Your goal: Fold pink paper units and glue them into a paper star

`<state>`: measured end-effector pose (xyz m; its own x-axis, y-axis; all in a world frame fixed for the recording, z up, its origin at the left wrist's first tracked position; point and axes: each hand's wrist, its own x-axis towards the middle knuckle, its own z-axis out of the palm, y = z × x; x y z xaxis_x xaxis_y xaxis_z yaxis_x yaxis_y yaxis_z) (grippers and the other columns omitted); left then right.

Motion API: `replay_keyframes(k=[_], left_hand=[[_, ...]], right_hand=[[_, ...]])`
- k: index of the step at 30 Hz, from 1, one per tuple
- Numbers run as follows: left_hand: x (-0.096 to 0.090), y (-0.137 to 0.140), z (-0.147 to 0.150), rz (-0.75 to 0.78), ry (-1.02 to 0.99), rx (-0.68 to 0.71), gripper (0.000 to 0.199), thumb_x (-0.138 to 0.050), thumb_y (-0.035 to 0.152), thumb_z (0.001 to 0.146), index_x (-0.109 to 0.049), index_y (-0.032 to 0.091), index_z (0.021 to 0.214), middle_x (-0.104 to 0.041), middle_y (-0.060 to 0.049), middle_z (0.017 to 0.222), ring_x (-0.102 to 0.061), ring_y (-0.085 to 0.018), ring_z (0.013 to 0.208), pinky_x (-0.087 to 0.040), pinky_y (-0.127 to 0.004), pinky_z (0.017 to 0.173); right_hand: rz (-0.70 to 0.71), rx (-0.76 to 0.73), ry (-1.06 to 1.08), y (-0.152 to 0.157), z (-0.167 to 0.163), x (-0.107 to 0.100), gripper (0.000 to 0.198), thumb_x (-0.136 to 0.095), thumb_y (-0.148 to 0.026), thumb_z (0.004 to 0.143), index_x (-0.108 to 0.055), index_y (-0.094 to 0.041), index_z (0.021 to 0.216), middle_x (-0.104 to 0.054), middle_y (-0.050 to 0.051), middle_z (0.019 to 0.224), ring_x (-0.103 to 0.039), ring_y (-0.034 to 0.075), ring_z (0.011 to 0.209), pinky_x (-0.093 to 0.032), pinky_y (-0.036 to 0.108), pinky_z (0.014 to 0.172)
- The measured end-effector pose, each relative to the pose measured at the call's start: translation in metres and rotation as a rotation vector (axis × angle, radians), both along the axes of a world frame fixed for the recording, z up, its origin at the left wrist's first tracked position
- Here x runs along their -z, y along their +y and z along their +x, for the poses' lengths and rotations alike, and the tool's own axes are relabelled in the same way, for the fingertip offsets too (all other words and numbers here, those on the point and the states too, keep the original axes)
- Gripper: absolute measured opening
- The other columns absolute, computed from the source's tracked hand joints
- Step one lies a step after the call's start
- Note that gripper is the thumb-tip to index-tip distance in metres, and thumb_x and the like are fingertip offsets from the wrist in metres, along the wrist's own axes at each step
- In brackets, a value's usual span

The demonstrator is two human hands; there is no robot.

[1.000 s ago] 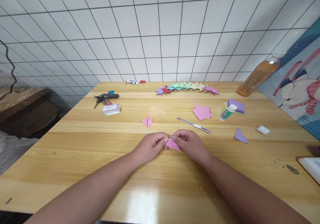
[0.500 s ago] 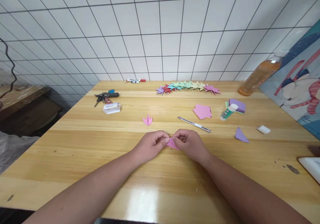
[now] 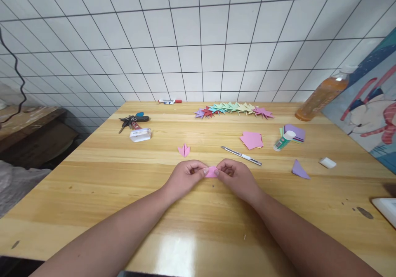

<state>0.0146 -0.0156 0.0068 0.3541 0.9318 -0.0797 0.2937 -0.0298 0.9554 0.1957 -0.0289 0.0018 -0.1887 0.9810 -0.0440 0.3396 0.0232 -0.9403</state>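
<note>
A small folded piece of pink paper (image 3: 211, 172) is held between both hands just above the wooden table (image 3: 123, 211). My left hand (image 3: 187, 177) pinches its left end between thumb and fingers. At the right end, my right hand (image 3: 235, 178) grips it the same way, so both ends are hidden. Beyond my left hand lies a folded pink paper piece (image 3: 184, 150) with pointed tips. Behind my right hand rests a slim cutter knife (image 3: 241, 155), set at a slant.
At the back lies a row of colourful folded paper (image 3: 233, 108). To the right are pink sheets (image 3: 251, 140), a glue stick (image 3: 284, 140), a purple triangle (image 3: 300, 169), an eraser (image 3: 327, 162) and a bottle (image 3: 323, 95). Keys (image 3: 133, 121) and a white box (image 3: 140, 135) lie left.
The pink paper between my hands has turned from a slanted, pointed shape to a flatter, level one. Both hands keep their pinch. The view has shifted slightly.
</note>
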Motion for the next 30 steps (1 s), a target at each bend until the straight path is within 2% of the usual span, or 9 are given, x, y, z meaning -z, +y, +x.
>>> replay_keyframes(k=[4, 8, 11, 17, 19, 21, 23, 26, 30], left_hand=[[0.001, -0.002, -0.001, -0.009, 0.071, 0.163, 0.021, -0.057, 0.031, 0.076, -0.064, 0.013, 0.068, -0.056, 0.002, 0.058, -0.046, -0.008, 0.053, -0.033, -0.019, 0.051], [0.001, -0.002, -0.003, -0.008, 0.058, 0.239, 0.021, -0.056, 0.032, 0.078, -0.065, 0.013, 0.078, -0.059, 0.0, 0.066, -0.048, -0.009, 0.058, -0.034, -0.019, 0.053], [0.001, -0.002, -0.003, -0.025, 0.035, 0.231, 0.024, -0.057, 0.035, 0.077, -0.065, 0.014, 0.083, -0.063, -0.003, 0.074, -0.054, -0.012, 0.065, -0.039, -0.021, 0.058], [0.0, -0.002, -0.002, -0.044, 0.054, 0.204, 0.028, -0.057, 0.041, 0.076, -0.066, 0.014, 0.073, -0.065, -0.002, 0.071, -0.056, -0.013, 0.066, -0.04, -0.021, 0.058], [0.0, -0.002, -0.002, -0.052, 0.027, 0.182, 0.028, -0.058, 0.041, 0.076, -0.066, 0.014, 0.073, -0.065, -0.002, 0.071, -0.056, -0.013, 0.066, -0.04, -0.021, 0.058], [0.0, 0.0, -0.002, -0.072, -0.019, 0.147, 0.027, -0.058, 0.04, 0.075, -0.066, 0.013, 0.073, -0.064, -0.002, 0.07, -0.055, -0.013, 0.065, -0.04, -0.022, 0.058], [0.002, 0.003, -0.004, -0.101, -0.071, 0.109, 0.027, -0.06, 0.039, 0.075, -0.065, 0.013, 0.072, -0.063, -0.002, 0.066, -0.053, -0.011, 0.06, -0.038, -0.021, 0.056], [0.005, 0.006, -0.008, -0.133, -0.147, 0.066, 0.026, -0.06, 0.038, 0.074, -0.064, 0.012, 0.071, -0.062, -0.002, 0.064, -0.051, -0.01, 0.056, -0.037, -0.021, 0.053], [0.005, 0.008, -0.01, -0.164, -0.173, 0.072, 0.026, -0.061, 0.038, 0.074, -0.064, 0.013, 0.07, -0.062, -0.003, 0.064, -0.05, -0.01, 0.056, -0.036, -0.02, 0.053]], right_hand=[[0.057, 0.004, -0.06, 0.0, 0.001, -0.001, 0.013, -0.054, -0.029, 0.077, -0.06, -0.018, 0.072, -0.062, 0.0, 0.069, -0.055, 0.013, 0.064, -0.042, 0.023, 0.059], [0.152, -0.048, -0.135, -0.001, 0.002, -0.003, 0.012, -0.051, -0.025, 0.079, -0.061, -0.02, 0.075, -0.063, -0.001, 0.07, -0.056, 0.013, 0.066, -0.04, 0.022, 0.058], [0.203, -0.074, -0.176, -0.002, 0.003, -0.002, 0.011, -0.052, -0.024, 0.08, -0.062, -0.021, 0.076, -0.064, -0.002, 0.07, -0.056, 0.012, 0.065, -0.04, 0.023, 0.059], [0.256, -0.071, -0.178, -0.003, 0.003, 0.0, 0.012, -0.051, -0.025, 0.081, -0.062, -0.021, 0.077, -0.063, -0.001, 0.07, -0.056, 0.012, 0.065, -0.041, 0.023, 0.059], [0.281, -0.034, -0.161, -0.003, 0.003, -0.001, 0.013, -0.051, -0.026, 0.08, -0.061, -0.022, 0.089, -0.063, 0.0, 0.077, -0.056, 0.013, 0.067, -0.042, 0.022, 0.058], [0.334, 0.017, -0.16, -0.005, 0.004, -0.003, 0.027, -0.051, -0.024, 0.079, -0.055, -0.023, 0.106, -0.061, 0.002, 0.087, -0.055, 0.012, 0.068, -0.043, 0.022, 0.057], [0.395, 0.025, -0.209, -0.007, 0.006, -0.005, 0.036, -0.05, -0.022, 0.079, -0.049, -0.024, 0.114, -0.059, 0.002, 0.087, -0.053, 0.011, 0.063, -0.043, 0.022, 0.056], [0.481, -0.092, -0.336, -0.01, 0.006, -0.008, 0.033, -0.047, -0.019, 0.08, -0.052, -0.025, 0.112, -0.06, 0.0, 0.078, -0.05, 0.01, 0.056, -0.04, 0.023, 0.056], [0.557, -0.255, -0.438, -0.011, 0.004, -0.005, 0.032, -0.042, -0.016, 0.083, -0.056, -0.027, 0.109, -0.064, 0.002, 0.091, -0.058, 0.014, 0.074, -0.04, 0.025, 0.064]])
